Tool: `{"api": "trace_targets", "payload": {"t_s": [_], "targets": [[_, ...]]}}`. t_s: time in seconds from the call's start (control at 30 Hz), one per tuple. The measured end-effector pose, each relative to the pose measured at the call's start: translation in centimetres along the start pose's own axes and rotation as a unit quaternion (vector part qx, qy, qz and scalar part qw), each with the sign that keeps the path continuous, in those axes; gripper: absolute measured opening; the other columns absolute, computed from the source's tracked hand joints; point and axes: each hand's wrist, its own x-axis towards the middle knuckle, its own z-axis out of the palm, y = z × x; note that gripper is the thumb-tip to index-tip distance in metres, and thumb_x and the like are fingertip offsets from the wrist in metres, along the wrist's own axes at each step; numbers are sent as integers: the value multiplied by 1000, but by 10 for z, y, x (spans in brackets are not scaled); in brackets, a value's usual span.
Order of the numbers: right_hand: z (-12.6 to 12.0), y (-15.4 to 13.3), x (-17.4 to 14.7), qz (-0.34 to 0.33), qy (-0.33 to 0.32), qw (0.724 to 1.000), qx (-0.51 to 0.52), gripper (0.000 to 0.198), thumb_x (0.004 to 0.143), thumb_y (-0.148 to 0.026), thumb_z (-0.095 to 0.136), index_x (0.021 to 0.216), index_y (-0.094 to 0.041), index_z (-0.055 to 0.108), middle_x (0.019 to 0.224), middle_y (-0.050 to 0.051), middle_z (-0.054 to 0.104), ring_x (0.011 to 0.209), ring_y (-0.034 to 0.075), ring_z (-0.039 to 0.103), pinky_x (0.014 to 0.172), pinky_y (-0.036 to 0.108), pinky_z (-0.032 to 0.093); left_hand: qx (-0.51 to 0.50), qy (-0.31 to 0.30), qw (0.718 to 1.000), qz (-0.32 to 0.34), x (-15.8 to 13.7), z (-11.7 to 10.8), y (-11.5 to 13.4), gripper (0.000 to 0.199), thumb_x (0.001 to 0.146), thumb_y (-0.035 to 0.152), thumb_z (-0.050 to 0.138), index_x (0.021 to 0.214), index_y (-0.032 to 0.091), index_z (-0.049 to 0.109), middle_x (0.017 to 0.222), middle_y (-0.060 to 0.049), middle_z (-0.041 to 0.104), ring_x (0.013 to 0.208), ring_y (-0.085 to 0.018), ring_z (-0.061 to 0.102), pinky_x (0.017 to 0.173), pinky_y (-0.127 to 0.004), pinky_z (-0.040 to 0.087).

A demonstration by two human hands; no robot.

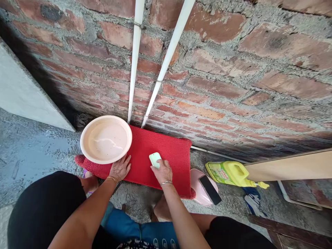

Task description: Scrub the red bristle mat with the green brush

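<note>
The person sits low at a red plush mat (168,142) spread by the brick wall (212,83), both arms reaching over its near edge. I can't make out what lies under it. The right hand (164,171) grips a pale green block (155,160), brush or soap bar, I can't tell which, around the mat's middle; the fingers close over its near end from above, a hold that probably lets the arm's weight bear down on the pile. The left hand (120,168) holds nothing: it lies palm down at the near edge, fingers extended and slightly spread, perhaps to steady the fabric. Its fingertips come right up to the cream basin (83,141); whether they touch it, I can't say. The basin, with water in it, stands on the mat's left end, seemingly for easy reach, and its weight likely pins that end. Just off the right edge, a dark phone (210,190) rests on what looks like a pink stool (196,185), presumably out of the wet; beyond it is a yellow handled bottle (229,171).
</note>
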Motion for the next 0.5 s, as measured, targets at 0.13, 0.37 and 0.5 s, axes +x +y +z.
{"api": "trace_targets", "payload": {"t_s": [0.13, 0.37, 0.5], "targets": [[-14, 76, -6, 157, 31, 987, 20, 38, 70, -48, 65, 100, -25, 60, 94, 3, 54, 78, 18, 55, 74, 30, 42, 0, -4, 1000, 4, 0, -2, 0, 44, 89, 32, 42, 129, 20, 55, 134, -11, 55, 120, -27, 53, 102, -42, 41], [-27, 132, -18, 333, 77, 936, 89, 40, 65, -51, 67, 89, -21, 55, 81, 2, 54, 69, 19, 53, 68, 32, 44, -8, -2, 1000, 0, 0, -3, 1, 44, 88, 32, 42, 129, 20, 56, 135, -11, 54, 121, -26, 52, 103, -42, 41], [-13, 69, -19, 183, 68, 976, 97, 37, 72, -47, 63, 98, -21, 58, 91, 4, 54, 82, 22, 55, 75, 34, 42, -6, -2, 1000, -3, 0, -4, 1, 44, 88, 32, 42, 129, 21, 56, 135, -11, 54, 121, -26, 52, 103, -42, 41]]}}
